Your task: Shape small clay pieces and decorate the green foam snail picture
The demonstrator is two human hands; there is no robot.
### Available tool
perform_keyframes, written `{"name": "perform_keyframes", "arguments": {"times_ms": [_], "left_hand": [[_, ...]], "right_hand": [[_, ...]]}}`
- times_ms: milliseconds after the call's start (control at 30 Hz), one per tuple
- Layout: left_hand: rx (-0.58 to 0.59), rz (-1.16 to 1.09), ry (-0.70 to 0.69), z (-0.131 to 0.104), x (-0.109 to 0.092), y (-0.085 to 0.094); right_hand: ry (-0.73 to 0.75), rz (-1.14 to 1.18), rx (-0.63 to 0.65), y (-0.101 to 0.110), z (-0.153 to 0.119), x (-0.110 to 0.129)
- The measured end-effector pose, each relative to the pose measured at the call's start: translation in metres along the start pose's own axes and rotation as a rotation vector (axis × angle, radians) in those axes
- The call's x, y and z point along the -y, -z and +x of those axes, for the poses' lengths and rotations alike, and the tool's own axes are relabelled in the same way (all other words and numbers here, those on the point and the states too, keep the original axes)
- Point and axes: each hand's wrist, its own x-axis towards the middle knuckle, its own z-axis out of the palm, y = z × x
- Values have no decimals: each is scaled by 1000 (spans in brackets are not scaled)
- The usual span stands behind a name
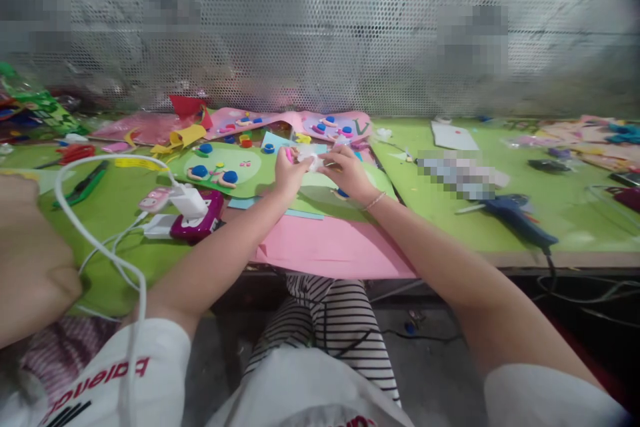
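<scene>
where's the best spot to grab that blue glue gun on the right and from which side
Grip the glue gun around its thick blue body, coming from above. It lies flat on the green table, nozzle toward the hands and cord trailing off the front edge, so the body's long sides are open. It likely lifts most easily with the right hand, the nearer one; avoid the nozzle end.

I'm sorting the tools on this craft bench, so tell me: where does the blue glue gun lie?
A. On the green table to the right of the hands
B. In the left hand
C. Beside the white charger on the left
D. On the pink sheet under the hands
A: the blue glue gun lies on the green table, right of the right hand, near the front edge.
</scene>
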Motion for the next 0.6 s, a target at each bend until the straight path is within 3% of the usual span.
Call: {"name": "perform_keyframes", "arguments": {"times_ms": [300,600], "left_hand": [[88,139,-45,-3,-3,1],[168,173,-44,-14,-18,0]], "right_hand": [[0,-101,-102,19,5,15],[74,-162,3,18,4,30]]}}
